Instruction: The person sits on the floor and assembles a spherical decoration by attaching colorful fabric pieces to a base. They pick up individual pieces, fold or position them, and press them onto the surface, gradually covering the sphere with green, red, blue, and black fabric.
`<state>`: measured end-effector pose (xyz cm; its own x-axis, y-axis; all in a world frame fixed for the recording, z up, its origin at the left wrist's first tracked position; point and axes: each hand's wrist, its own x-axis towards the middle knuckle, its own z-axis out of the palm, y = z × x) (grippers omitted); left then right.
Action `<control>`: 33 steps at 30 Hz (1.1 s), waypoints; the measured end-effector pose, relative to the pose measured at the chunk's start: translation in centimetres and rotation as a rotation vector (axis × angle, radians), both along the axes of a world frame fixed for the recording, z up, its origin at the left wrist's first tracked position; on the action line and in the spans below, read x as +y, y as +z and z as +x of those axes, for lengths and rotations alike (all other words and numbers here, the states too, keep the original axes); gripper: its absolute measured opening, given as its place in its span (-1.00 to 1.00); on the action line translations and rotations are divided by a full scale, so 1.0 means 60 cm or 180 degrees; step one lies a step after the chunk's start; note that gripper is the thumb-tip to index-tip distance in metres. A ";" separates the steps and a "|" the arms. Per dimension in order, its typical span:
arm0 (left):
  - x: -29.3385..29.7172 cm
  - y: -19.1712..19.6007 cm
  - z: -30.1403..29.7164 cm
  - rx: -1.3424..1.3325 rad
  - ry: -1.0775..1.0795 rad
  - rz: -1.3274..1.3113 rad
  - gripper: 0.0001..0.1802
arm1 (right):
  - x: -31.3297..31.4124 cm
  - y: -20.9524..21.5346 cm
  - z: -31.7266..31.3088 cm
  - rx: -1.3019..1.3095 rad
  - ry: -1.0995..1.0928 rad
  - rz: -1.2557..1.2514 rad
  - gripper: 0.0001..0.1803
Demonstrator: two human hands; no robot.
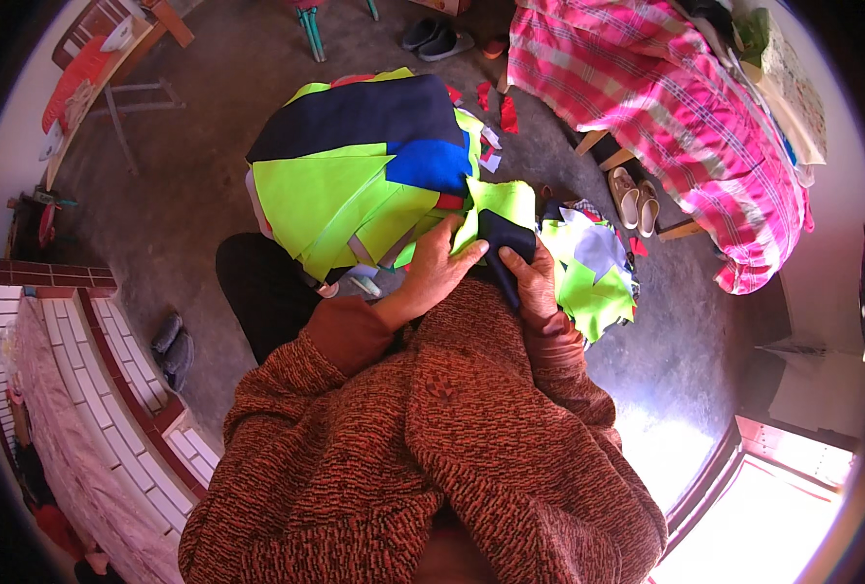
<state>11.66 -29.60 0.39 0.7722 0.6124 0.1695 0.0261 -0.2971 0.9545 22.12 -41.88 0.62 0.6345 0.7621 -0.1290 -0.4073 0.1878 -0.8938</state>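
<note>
The left hand (437,268) seems to pinch the yellow-green cloth (506,200), fingers nearly together; the right hand (535,280) curls round the dark cloth (510,237), thumb on top (both pieces by the large heap's (355,136) right edge). A loose pinch could let them slip. Whether containers hold that heap or the small heap (588,255) cannot be told.

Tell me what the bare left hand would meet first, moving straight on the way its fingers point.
The left hand would most likely meet the bright yellow-green cloth piece first, which it seems to be pinching at one edge. How much space lies behind that cloth is unclear from this view.
</note>
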 end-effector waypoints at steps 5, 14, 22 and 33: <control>0.014 -0.013 -0.008 -0.0031 0.0058 -0.0209 -0.64 | 0.000 -0.053 0.012 -0.1288 -0.0465 -0.0155 -0.76; 0.025 -0.024 -0.019 -0.0412 -0.0175 -0.0956 -0.64 | -0.034 -0.107 0.065 0.0097 -0.0949 -0.0024 -0.68; 0.016 -0.007 -0.024 -0.0647 -0.0525 -0.1819 -0.65 | -0.117 -0.181 0.154 0.0654 -0.1188 0.0536 -0.61; 0.055 0.109 -0.007 -0.1399 -0.0778 -0.2573 -0.57 | -0.108 -0.098 0.142 0.1026 -0.1298 0.0440 -0.54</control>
